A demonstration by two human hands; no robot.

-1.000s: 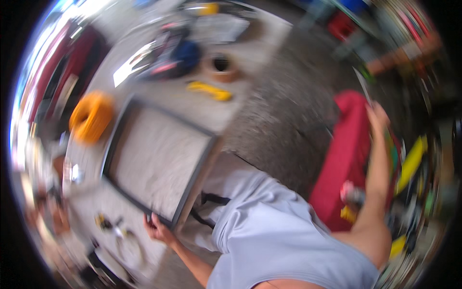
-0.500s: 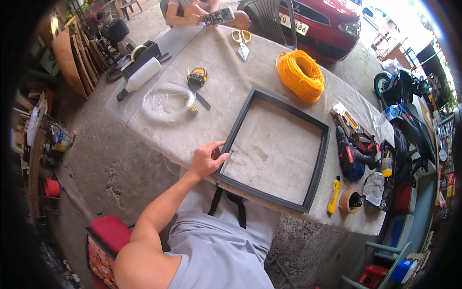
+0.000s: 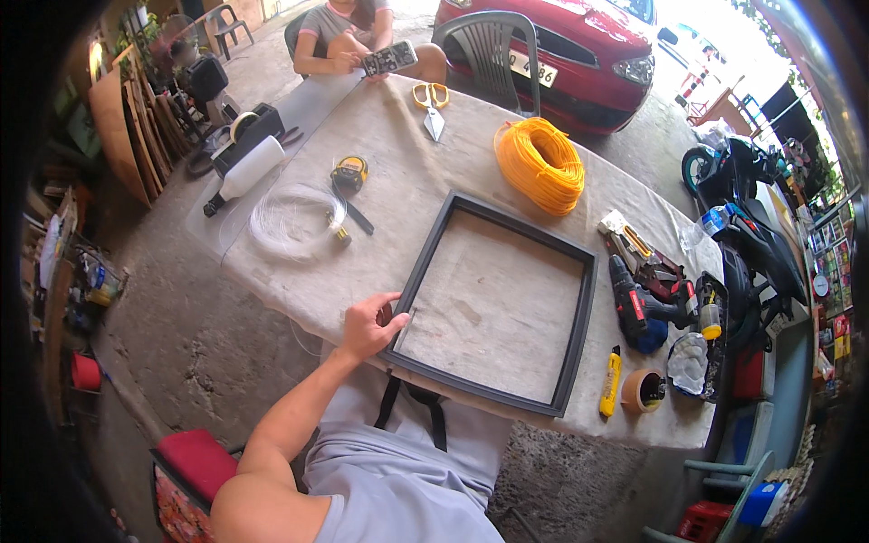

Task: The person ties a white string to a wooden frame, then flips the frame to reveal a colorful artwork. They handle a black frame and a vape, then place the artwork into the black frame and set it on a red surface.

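Note:
A black square frame (image 3: 496, 223) lies flat on the cloth-covered table (image 3: 299, 294), its near edge close to the table's front. My left hand (image 3: 369, 327) grips its left side by the near corner, thumb inside the frame and fingers along the outer edge. Beyond the frame sits a coil of orange cord (image 3: 540, 166). To the left are a coil of clear line (image 3: 291, 222) and a yellow and black tape measure (image 3: 349, 172). Nothing of my right hand shows.
Scissors (image 3: 432, 110) lie at the far side, and a white bottle (image 3: 251, 170) at the left. On the right are a power drill (image 3: 634, 294), a yellow cutter (image 3: 611, 383) and a tape roll (image 3: 642, 391). Across the table a person (image 3: 358, 45) holds a patterned phone.
The whole scene has shifted slightly left and down in the picture as my head moved. My left hand keeps its grip on the frame, which stays in place on the table.

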